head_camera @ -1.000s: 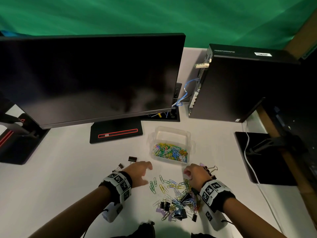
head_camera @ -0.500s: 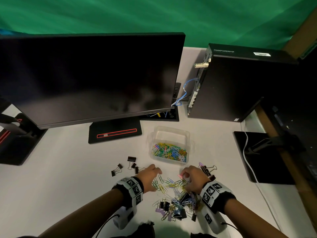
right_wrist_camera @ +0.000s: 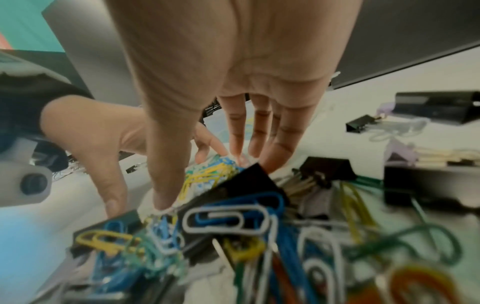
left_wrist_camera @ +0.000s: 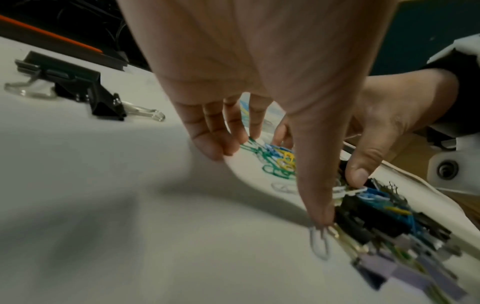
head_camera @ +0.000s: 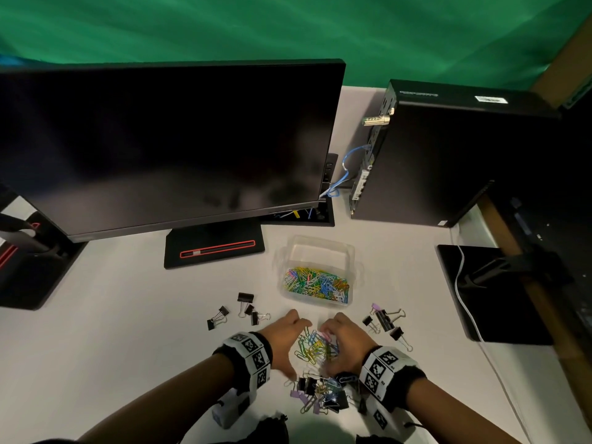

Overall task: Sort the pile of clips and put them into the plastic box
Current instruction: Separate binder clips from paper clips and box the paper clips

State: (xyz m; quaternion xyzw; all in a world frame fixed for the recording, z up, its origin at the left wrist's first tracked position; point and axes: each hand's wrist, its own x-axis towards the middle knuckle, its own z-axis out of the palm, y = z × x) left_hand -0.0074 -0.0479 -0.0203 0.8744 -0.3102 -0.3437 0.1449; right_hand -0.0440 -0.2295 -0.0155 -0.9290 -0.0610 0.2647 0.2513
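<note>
A clear plastic box [head_camera: 322,248] holds several coloured paper clips. Just in front of it, my left hand [head_camera: 290,341] and right hand [head_camera: 340,346] face each other, fingertips on the table. They are cupped around a small bunch of coloured paper clips [head_camera: 315,347]. The left wrist view shows my fingers [left_wrist_camera: 215,148] and thumb down on the surface beside that bunch [left_wrist_camera: 279,162]. The right wrist view shows the same bunch [right_wrist_camera: 207,174] between both hands. Neither hand grips anything. A mixed pile of binder clips and paper clips [head_camera: 322,395] lies nearer me, at my thumbs.
Black binder clips [head_camera: 243,310] lie in a group to the left of my hands. More binder clips [head_camera: 384,322] lie to the right. Behind the box stands a monitor [head_camera: 166,145] on its base [head_camera: 214,248]. A computer case [head_camera: 448,161] stands at the back right.
My left hand has swung right, away from the left binder clips. Both hands have closed in on each other and raked the scattered paper clips into one bunch.
</note>
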